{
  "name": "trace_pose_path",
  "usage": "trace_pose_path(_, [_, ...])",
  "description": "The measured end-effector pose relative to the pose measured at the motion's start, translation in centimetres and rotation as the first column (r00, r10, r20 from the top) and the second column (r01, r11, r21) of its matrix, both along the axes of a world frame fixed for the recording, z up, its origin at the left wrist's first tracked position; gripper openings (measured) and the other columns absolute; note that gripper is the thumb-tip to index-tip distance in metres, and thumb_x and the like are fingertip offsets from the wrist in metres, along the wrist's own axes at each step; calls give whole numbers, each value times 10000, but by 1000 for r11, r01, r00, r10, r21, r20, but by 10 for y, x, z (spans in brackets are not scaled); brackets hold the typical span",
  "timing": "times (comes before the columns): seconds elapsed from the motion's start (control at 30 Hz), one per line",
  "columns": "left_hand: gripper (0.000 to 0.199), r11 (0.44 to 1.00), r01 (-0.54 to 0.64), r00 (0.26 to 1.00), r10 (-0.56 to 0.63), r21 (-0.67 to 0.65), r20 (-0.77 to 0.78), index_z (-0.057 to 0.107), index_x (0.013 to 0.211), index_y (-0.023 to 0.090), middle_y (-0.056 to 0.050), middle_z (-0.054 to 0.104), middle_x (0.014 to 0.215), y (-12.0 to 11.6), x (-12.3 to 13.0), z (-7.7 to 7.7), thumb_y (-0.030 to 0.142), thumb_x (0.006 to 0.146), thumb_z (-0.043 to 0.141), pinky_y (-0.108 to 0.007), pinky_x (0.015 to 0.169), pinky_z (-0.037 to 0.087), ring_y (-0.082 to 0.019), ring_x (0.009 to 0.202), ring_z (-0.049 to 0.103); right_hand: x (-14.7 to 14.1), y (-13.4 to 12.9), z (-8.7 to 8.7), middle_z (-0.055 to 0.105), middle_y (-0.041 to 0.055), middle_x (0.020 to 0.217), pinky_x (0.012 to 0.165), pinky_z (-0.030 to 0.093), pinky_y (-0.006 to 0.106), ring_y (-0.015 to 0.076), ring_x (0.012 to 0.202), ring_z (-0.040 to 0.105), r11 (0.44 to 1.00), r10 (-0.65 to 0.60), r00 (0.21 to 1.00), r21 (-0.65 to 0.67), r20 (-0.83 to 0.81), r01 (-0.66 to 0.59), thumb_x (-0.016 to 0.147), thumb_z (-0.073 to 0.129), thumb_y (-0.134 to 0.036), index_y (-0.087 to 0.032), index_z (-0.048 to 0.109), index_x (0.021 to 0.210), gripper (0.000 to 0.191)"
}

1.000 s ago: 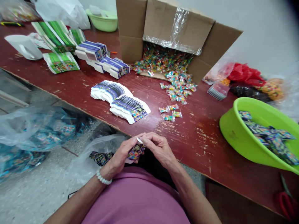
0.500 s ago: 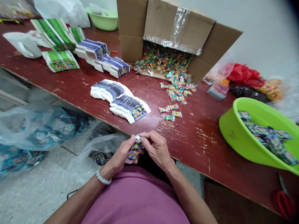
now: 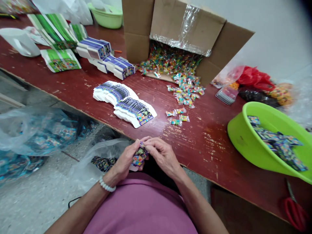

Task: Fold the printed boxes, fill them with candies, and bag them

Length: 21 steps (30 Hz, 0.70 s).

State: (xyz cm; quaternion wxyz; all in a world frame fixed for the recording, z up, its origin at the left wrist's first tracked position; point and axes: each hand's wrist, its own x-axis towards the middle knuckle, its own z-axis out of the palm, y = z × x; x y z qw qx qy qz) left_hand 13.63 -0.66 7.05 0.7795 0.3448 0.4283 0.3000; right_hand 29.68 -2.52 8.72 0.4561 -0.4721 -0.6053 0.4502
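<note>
A small printed purple box (image 3: 139,157) is between my hands, just off the table's front edge. My left hand (image 3: 126,159) is wrapped round its left side, with a pale bead bracelet on the wrist. The fingers of my right hand (image 3: 163,155) are bent together at the box's top end, where the white flap seen earlier no longer shows. A fanned row of flat purple and white boxes (image 3: 124,102) lies on the table beyond. To its right are several wrapped candies (image 3: 175,122), with a larger candy heap (image 3: 186,91) behind them.
An open carton (image 3: 185,29) of candies stands at the back. A green basin (image 3: 240,143) with printed packs is at the right, red-handled scissors (image 3: 296,211) below it. Banded box bundles (image 3: 60,60) and a white mug (image 3: 20,42) are back left; plastic bags (image 3: 48,130) lie lower left.
The box's white top flap has gone down out of sight under my right fingers. Both hands stay close together on the box. The view has shifted slightly.
</note>
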Motion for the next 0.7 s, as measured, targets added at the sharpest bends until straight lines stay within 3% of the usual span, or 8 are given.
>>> trace_pose_path(0.1, [605,999,-44,999,45,-19,29,523,1417,252,-55,691,952,-1,4,1,603,925,524,-241,440,481,-116,522,589,-8,-4,-10,716,63,1067,939,507,338,194,1041,648,989,-112,992,105,62,105,934,601,-223,-245,723,1044,165])
trace_pose_path(0.2, [546,1000,-22,999,22,-12,50,496,1409,300,-21,677,935,-3,4,2,557,930,552,-238,504,493,-115,552,601,-6,1,-15,725,60,1045,918,506,319,181,998,661,987,-108,988,130,111,94,929,591,-193,-236,725,1018,167])
trace_pose_path(0.27, [490,1000,15,997,-14,-22,76,525,1354,294,-16,677,938,-3,1,1,493,916,610,-248,616,521,-139,679,648,8,11,-13,731,52,1027,900,506,314,180,974,666,988,-103,983,127,154,84,932,597,-228,-238,730,1003,150])
trace_pose_path(0.33, [420,997,74,992,-69,-39,103,584,1257,256,-40,682,1011,-4,-3,-1,431,886,672,-255,714,522,-166,833,659,34,26,-10,723,57,1042,897,502,331,194,981,659,973,-208,956,143,207,181,938,589,-281,-234,724,1033,172])
trace_pose_path(0.4, [373,990,132,986,-125,-56,113,628,1157,209,-64,676,1056,-5,-11,-7,385,845,730,-255,747,508,-174,890,641,65,44,-9,702,84,1068,908,493,373,223,993,641,912,-405,865,195,298,360,947,553,-320,-209,706,1095,240])
trace_pose_path(0.47, [358,984,160,984,-153,-82,86,643,1067,186,-54,672,980,-6,-21,-14,350,784,788,-264,727,502,-167,826,628,93,60,-13,666,114,1041,905,482,417,254,958,620,851,-523,714,246,465,464,922,558,-338,-174,714,1074,273])
trace_pose_path(0.6, [358,985,175,974,-174,-5,-146,651,999,202,1,651,819,5,-52,-22,299,698,819,-272,707,491,-173,753,608,120,77,-29,586,126,1058,868,480,430,288,984,589,881,-414,550,169,725,441,869,620,-374,-188,691,1148,344])
trace_pose_path(0.7, [429,909,403,858,-332,110,-393,716,1070,229,-10,687,879,20,-79,-23,243,650,800,-245,683,465,-198,789,610,120,76,-37,554,111,1077,839,477,408,284,991,582,879,-384,498,142,778,455,835,658,-426,-211,688,1075,323])
